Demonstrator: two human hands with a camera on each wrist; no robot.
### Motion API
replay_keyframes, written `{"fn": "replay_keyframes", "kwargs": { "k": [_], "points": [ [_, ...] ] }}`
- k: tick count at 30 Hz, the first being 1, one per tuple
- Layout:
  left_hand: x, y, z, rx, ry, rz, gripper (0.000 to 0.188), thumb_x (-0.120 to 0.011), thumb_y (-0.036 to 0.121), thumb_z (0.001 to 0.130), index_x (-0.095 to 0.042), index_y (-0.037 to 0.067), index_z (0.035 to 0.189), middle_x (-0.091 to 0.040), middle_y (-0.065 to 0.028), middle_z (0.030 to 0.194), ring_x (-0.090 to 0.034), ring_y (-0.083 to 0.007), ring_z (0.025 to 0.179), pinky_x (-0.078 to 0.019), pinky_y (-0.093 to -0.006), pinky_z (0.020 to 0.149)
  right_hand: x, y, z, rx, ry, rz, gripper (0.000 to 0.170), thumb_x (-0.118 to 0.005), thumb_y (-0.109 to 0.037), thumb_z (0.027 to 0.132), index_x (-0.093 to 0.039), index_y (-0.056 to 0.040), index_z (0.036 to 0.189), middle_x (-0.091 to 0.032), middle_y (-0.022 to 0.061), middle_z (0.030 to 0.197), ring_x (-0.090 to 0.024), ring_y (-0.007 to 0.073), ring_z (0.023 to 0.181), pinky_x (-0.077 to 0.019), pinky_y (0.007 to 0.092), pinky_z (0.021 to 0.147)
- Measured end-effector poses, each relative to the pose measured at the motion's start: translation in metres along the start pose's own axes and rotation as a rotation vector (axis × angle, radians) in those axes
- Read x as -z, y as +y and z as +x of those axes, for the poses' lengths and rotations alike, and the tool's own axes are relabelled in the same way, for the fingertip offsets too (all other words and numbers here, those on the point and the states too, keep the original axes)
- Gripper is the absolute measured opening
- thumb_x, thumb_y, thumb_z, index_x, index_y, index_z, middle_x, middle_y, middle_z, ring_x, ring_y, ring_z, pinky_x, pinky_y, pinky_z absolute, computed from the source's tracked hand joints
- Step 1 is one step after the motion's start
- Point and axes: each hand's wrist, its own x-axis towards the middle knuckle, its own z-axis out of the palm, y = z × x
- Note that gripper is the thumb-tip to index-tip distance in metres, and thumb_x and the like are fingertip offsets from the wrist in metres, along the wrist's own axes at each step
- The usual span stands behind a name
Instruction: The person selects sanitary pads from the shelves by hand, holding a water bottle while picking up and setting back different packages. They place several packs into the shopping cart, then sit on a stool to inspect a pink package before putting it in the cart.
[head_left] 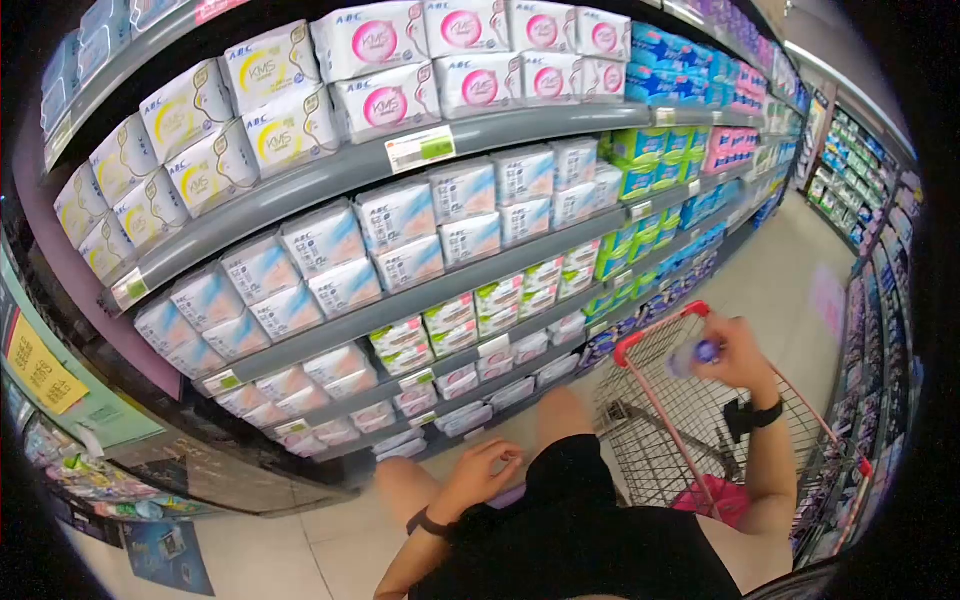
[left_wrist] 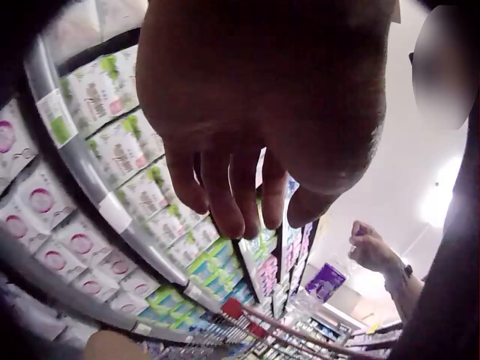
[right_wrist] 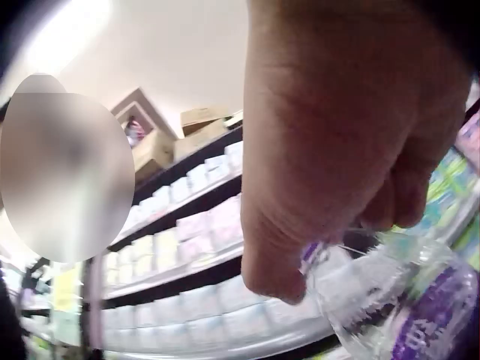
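My right hand (head_left: 735,355) grips a clear plastic bottle by its purple cap (head_left: 707,352), over the front end of a shopping cart. In the right wrist view the bottle (right_wrist: 352,300) shows a purple label, and its clear wall looks crinkled below the curled fingers. My left hand (head_left: 483,470) hangs near my knees with its fingers loosely bent and nothing in them. The left wrist view shows that hand (left_wrist: 262,112) from close up, its fingers pointing down toward the shelves.
A wire shopping cart (head_left: 650,385) with red trim stands at my right, a pink bag (head_left: 715,500) in its lower part. Ahead, a long shelf (head_left: 520,130) carries stacked packs of sanitary pads. Another stocked shelf (head_left: 875,330) runs along the right, with tiled aisle floor (head_left: 775,260) between.
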Motion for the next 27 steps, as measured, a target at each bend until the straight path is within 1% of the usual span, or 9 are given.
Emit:
{"fn": "replay_keyframes", "kwargs": {
  "k": [5, 7, 9, 12, 13, 15, 17, 19, 27],
  "points": [
    [0.007, 0.072, 0.026, -0.192, 0.305, 0.18, 0.055, -0.085, 0.03, 0.075, -0.062, 0.003, 0.117, -0.067, -0.0143, 0.107, -0.065, -0.0338, 0.101, -0.0514, -0.0435, 0.089, -0.055, -0.077, 0.037, 0.41, -0.341, 0.306, 0.036, -0.089, -0.026, 0.07, -0.059, -0.0074, 0.08, -0.058, 0.0045, 0.068, -0.059, 0.0163, 0.058, -0.0456, 0.0298, 0.054],
    [0.003, 0.079, 0.029, -0.198, 0.364, 0.247, 0.063, -0.088, 0.036, 0.07, -0.062, 0.002, 0.117, -0.067, -0.0148, 0.107, -0.064, -0.0362, 0.103, -0.05, -0.0457, 0.091, -0.099, -0.089, 0.042, 0.476, -0.433, 0.486, 0.036, -0.088, -0.027, 0.073, -0.06, -0.0072, 0.082, -0.059, 0.004, 0.069, -0.058, 0.0161, 0.058, -0.0452, 0.0297, 0.054],
    [-0.009, 0.057, 0.018, -0.169, 0.369, 0.29, 0.073, -0.091, 0.041, 0.065, -0.061, 0.002, 0.119, -0.067, -0.0157, 0.111, -0.063, -0.0372, 0.105, -0.0496, -0.0454, 0.094, -0.144, -0.09, 0.044, 0.453, -0.489, 0.562, 0.037, -0.085, -0.033, 0.077, -0.059, -0.0085, 0.088, -0.058, 0.0085, 0.069, -0.059, 0.0249, 0.059, -0.0469, 0.0351, 0.057],
    [-0.007, 0.045, -0.001, 0.065, 0.31, 0.4, 0.066, -0.088, 0.043, 0.067, -0.061, 0.001, 0.111, -0.067, -0.0207, 0.1, -0.065, -0.0418, 0.094, -0.0522, -0.0478, 0.083, -0.188, -0.088, 0.049, 0.428, -0.533, 0.494, 0.04, -0.08, -0.044, 0.08, -0.06, -0.0117, 0.094, -0.059, 0.0097, 0.069, -0.059, 0.0326, 0.061, -0.0503, 0.0396, 0.061],
    [-0.008, 0.034, -0.008, 0.14, 0.287, 0.431, 0.065, -0.087, 0.044, 0.068, -0.061, 0.001, 0.108, -0.067, -0.0218, 0.098, -0.065, -0.0428, 0.091, -0.0525, -0.0485, 0.081, -0.215, -0.077, 0.045, 0.449, -0.437, 0.347, 0.048, -0.069, -0.06, 0.084, -0.061, -0.0156, 0.1, -0.063, 0.0138, 0.072, -0.064, 0.0398, 0.069, -0.0533, 0.0461, 0.063],
    [-0.013, 0.028, -0.019, 0.176, 0.375, 0.397, 0.065, -0.085, 0.046, 0.07, -0.059, 0.001, 0.109, -0.067, -0.0223, 0.092, -0.066, -0.0432, 0.086, -0.0536, -0.0481, 0.075, -0.234, -0.071, 0.051, 0.47, -0.523, 0.126, 0.057, -0.058, -0.071, 0.085, -0.062, -0.0176, 0.106, -0.067, 0.0202, 0.08, -0.067, 0.045, 0.078, -0.0541, 0.0522, 0.063],
    [-0.015, 0.023, -0.024, 0.305, 0.365, 0.471, 0.068, -0.086, 0.045, 0.07, -0.057, 0.003, 0.115, -0.068, -0.0215, 0.093, -0.067, -0.0428, 0.09, -0.0543, -0.0485, 0.076, -0.218, -0.087, 0.054, 0.423, -0.511, 0.022, 0.055, -0.056, -0.069, 0.087, -0.063, -0.017, 0.103, -0.067, 0.0207, 0.077, -0.068, 0.0419, 0.075, -0.0527, 0.0534, 0.059],
    [-0.017, 0.022, -0.024, 0.293, 0.371, 0.513, 0.066, -0.084, 0.041, 0.071, -0.057, 0.004, 0.119, -0.068, -0.0215, 0.098, -0.067, -0.0421, 0.091, -0.0539, -0.0487, 0.078, -0.203, -0.096, 0.054, 0.412, -0.435, -0.035, 0.047, -0.061, -0.061, 0.089, -0.066, -0.0143, 0.089, -0.064, 0.0152, 0.066, -0.067, 0.037, 0.063, -0.05, 0.0484, 0.052],
    [-0.029, 0.006, 0.006, 0.35, 0.169, 0.407, 0.07, -0.081, 0.044, 0.077, -0.052, 0.004, 0.127, -0.068, -0.0274, 0.102, -0.065, -0.0472, 0.095, -0.0532, -0.051, 0.082, -0.184, -0.071, 0.059, 0.528, -0.341, 0.053, 0.049, -0.056, -0.06, 0.092, -0.069, -0.0142, 0.077, -0.065, 0.0123, 0.063, -0.066, 0.034, 0.055, -0.0485, 0.0469, 0.044]
  ]
}}
